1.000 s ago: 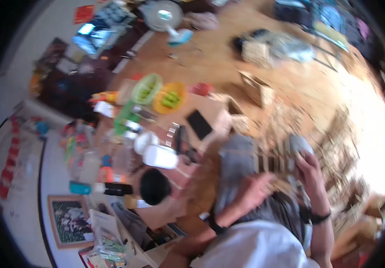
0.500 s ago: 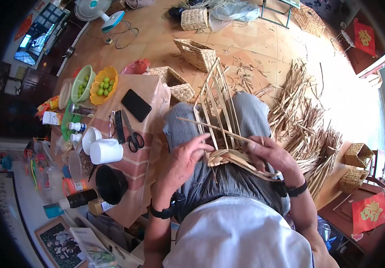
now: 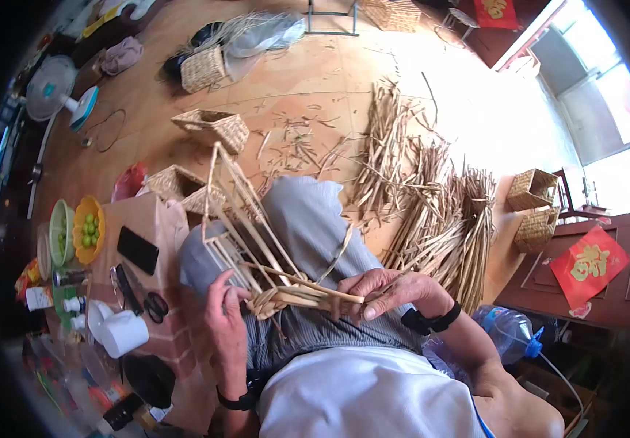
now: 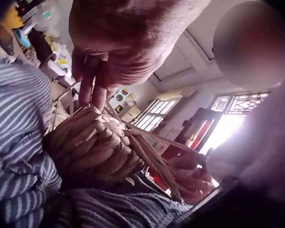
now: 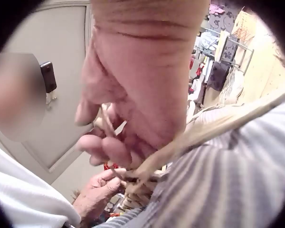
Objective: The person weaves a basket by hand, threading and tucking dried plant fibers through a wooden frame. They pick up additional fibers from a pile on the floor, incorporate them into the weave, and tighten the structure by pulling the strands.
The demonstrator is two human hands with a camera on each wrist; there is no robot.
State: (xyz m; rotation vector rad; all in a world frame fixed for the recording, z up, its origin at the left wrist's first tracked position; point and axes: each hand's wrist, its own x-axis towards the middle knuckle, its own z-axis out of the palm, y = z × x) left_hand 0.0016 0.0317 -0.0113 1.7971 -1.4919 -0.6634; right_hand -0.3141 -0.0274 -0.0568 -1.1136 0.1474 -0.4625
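An unfinished straw basket (image 3: 280, 298) lies across the person's lap, its woven band toward the body and a frame of thin bars (image 3: 245, 219) pointing away. The left hand (image 3: 227, 314) holds the left end of the band; in the left wrist view its fingertips (image 4: 99, 97) press on top of the plaited straw (image 4: 92, 142). At the band's right end, the right hand (image 3: 395, 290) pinches a flat straw strand (image 3: 322, 288) between thumb and fingers. The right wrist view shows a strand end (image 5: 106, 122) among those fingers, with another long strand (image 5: 180, 145) passing below.
Bundles of dry straw (image 3: 432, 197) lie on the floor to the right. Finished baskets (image 3: 212, 128) stand ahead, others (image 3: 532, 190) at right. The left table bears scissors (image 3: 156, 306), a phone (image 3: 138, 250), a white cup (image 3: 125, 333) and a yellow bowl of green fruit (image 3: 88, 230).
The head view has swung right. The strand, raised across the frame before, now lies low along the woven band. My left hand has come from beside the band onto its left end.
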